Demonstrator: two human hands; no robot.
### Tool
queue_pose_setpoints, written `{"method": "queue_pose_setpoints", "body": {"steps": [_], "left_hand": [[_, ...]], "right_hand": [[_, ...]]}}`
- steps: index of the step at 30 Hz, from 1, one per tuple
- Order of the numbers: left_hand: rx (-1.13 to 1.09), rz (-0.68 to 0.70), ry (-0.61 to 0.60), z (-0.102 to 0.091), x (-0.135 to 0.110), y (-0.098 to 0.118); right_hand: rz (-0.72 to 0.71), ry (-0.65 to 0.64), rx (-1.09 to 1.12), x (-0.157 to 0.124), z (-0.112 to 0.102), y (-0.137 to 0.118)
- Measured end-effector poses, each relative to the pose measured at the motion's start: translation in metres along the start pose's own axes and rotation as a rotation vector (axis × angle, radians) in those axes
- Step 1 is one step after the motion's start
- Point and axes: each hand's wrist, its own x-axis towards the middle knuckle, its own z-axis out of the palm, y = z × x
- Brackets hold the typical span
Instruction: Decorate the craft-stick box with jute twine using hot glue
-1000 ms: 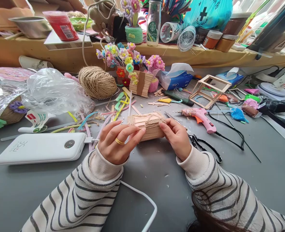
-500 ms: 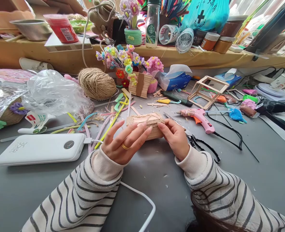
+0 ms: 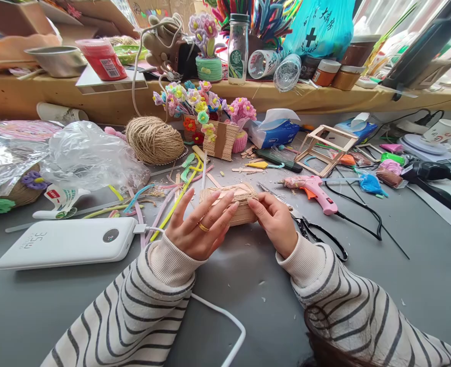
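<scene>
A small box of pale craft sticks (image 3: 243, 214), edged with jute twine along its top, sits between my hands above the grey table. My left hand (image 3: 200, 224) lies over its near left side, fingers stretched and spread, a ring on one of them; the fingertips touch the twine. At the right end my right hand (image 3: 275, 219) pinches the box's corner between thumb and bent fingers. Beyond the right fingers lie black-handled scissors (image 3: 321, 232), partly hidden. A pink glue gun (image 3: 317, 191) rests farther right.
A white power bank (image 3: 68, 242) with a cable lies left. Behind are a jute twine ball (image 3: 154, 140), a stick box (image 3: 223, 140) by pipe-cleaner flowers, a tissue pack (image 3: 275, 130) and a stick frame (image 3: 325, 148). A crowded ledge (image 3: 218, 94) runs along the back.
The view has tilted slightly, so the background sits a little lower. Both hands keep nearly the same position on the box, with the left fingers shifted slightly.
</scene>
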Motion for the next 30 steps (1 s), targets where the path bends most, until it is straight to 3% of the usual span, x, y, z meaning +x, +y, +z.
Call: {"method": "queue_pose_setpoints", "body": {"steps": [3, 5, 7, 11, 14, 17, 21, 30], "left_hand": [[-0.046, -0.019, -0.005, 0.0, -0.003, -0.002], [-0.128, -0.105, -0.017, 0.001, -0.006, -0.005], [-0.276, -0.311, -0.022, 0.002, -0.01, -0.008], [-0.704, -0.878, -0.064, 0.009, -0.018, -0.009], [-0.955, -1.113, -0.161, 0.016, -0.021, -0.005], [-1.05, -1.149, -0.215, 0.021, -0.02, 0.0], [-1.008, -1.108, -0.211, 0.024, -0.019, 0.002], [-1.132, -0.987, -0.365, 0.033, -0.031, -0.016]], "right_hand": [[-0.023, 0.011, -0.018, 0.0, 0.0, 0.0], [-0.024, 0.006, -0.019, 0.0, -0.001, 0.001], [-0.019, -0.004, -0.019, 0.001, -0.001, 0.001], [-0.026, 0.005, -0.031, 0.001, -0.001, 0.001], [-0.034, 0.009, -0.031, 0.001, 0.0, -0.001], [-0.028, -0.003, -0.028, 0.001, 0.0, -0.002], [-0.02, -0.029, -0.014, 0.001, -0.002, 0.0], [-0.031, -0.03, -0.036, 0.001, -0.005, 0.007]]}}
